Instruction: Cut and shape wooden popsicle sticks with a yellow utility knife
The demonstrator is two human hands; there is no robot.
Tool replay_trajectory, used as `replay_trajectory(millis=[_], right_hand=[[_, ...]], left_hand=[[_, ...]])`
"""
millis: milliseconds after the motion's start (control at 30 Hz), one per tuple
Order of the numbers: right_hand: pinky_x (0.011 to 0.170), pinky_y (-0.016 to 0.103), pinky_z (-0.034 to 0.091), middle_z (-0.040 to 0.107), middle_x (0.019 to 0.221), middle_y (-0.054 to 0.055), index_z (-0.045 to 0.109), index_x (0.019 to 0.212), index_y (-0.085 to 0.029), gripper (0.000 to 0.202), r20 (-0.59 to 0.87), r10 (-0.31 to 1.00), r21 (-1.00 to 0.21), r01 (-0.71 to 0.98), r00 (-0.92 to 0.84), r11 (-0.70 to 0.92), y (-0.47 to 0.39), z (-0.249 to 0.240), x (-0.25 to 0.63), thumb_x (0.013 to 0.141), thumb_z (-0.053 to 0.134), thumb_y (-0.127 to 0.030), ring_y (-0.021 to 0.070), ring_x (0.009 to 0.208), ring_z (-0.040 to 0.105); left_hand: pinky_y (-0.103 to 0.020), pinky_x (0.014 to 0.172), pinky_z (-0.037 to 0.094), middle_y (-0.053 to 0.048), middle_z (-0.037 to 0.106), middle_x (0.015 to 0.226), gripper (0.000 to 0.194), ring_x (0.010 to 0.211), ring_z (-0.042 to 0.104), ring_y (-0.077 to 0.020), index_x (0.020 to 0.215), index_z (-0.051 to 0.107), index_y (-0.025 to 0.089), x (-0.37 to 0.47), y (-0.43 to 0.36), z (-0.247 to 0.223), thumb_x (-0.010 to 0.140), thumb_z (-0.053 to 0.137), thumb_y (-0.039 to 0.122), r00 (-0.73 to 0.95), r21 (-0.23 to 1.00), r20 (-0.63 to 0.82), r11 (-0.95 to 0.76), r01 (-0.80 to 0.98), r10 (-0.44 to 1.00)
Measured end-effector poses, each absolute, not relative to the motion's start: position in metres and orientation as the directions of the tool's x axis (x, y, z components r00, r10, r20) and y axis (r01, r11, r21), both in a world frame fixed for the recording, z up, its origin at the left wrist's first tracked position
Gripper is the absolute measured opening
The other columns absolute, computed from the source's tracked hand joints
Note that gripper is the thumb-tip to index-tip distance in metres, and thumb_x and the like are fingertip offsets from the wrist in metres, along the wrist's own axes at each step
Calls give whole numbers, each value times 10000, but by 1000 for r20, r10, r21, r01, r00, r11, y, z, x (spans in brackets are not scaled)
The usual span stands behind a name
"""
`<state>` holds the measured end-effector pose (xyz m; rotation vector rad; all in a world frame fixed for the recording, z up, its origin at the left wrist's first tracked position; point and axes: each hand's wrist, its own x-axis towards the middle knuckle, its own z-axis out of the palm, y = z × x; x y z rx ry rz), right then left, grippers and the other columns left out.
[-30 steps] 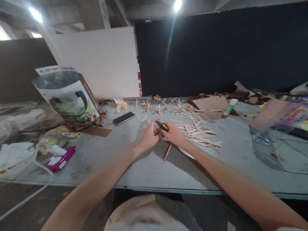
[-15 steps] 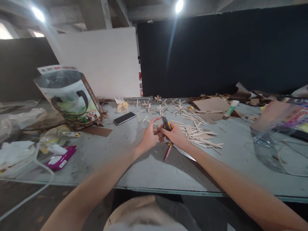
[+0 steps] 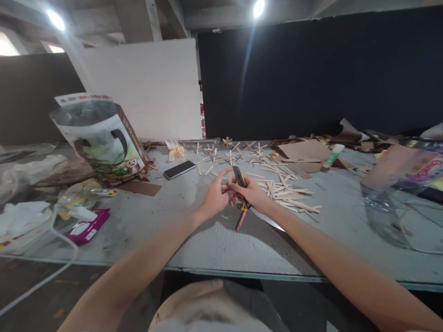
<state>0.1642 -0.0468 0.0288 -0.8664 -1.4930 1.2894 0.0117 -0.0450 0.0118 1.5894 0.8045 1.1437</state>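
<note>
Near the middle of the table, my right hand (image 3: 254,193) is wrapped round a black and yellow utility knife (image 3: 239,177). Beside it my left hand (image 3: 217,196) pinches a small wooden stick (image 3: 230,176) that points up; the two hands meet at the fingertips. Below them a pinkish-red pen-like object (image 3: 240,220) lies on the table, and a thin shiny strip (image 3: 273,223) shows by my right forearm. To the right spreads a pile of loose wooden sticks (image 3: 290,196). Crossed stick pieces (image 3: 230,157) lie behind my hands.
A phone (image 3: 179,170) lies left of the sticks. Farther left are a large open bag (image 3: 104,143) and a purple packet (image 3: 88,227). Cardboard (image 3: 302,151), a glue stick (image 3: 332,156) and a clear plastic container (image 3: 384,212) stand or lie at the right.
My hands have stayed almost in place. The knife in my right hand has tilted slightly, and the stick between the fingers shows more clearly.
</note>
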Motion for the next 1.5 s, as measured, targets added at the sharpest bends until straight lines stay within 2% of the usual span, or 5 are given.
replay_trajectory(millis=[300, 467, 633, 1167, 1500], right_hand=[[464, 247, 313, 454, 609, -104, 428, 956, -279, 419, 255, 899, -947, 95, -355, 306, -35, 26, 180, 892, 635, -638, 122, 490, 388], [641, 303, 407, 607, 769, 5, 541, 943, -232, 206, 505, 760, -671, 367, -410, 644, -26, 25, 196, 966, 562, -435, 179, 682, 532], [710, 306, 421, 691, 810, 50, 689, 964, -223, 232, 531, 711, -509, 498, -460, 702, -22, 23, 203, 1000, 528, -386, 215, 752, 605], [579, 263, 333, 461, 570, -54, 735, 900, -172, 438, 361, 783, -714, 389, -507, 582, -27, 29, 196, 971, 518, -545, 140, 565, 389], [737, 287, 452, 715, 909, 74, 798, 1203, -196, 419, 543, 714, -539, 469, -441, 699, -22, 19, 198, 1056, 491, -441, 198, 786, 617]], left_hand=[[-232, 509, 495, 60, 681, 639, 858, 473, 627, -138, 1632, 297, 195, 7, -38, 17, 866, 684, 206, 232, 949, 309, -314, -16, 922], [-186, 480, 445, 82, 675, 629, 843, 446, 603, -99, 1622, 372, 253, 2, -33, 19, 824, 597, 98, 237, 952, 281, -301, 50, 930], [-176, 457, 422, 98, 660, 598, 853, 419, 581, -92, 1616, 389, 253, -1, -32, 21, 806, 609, 102, 243, 958, 257, -279, 61, 936], [-182, 470, 426, 79, 665, 591, 805, 435, 599, -103, 1611, 334, 178, -1, -32, 10, 887, 684, 138, 164, 946, 291, -310, 99, 942], [-211, 516, 503, 47, 722, 679, 910, 488, 661, -128, 1618, 268, 186, 0, -29, 15, 843, 744, 158, 182, 964, 261, -266, 1, 948]])
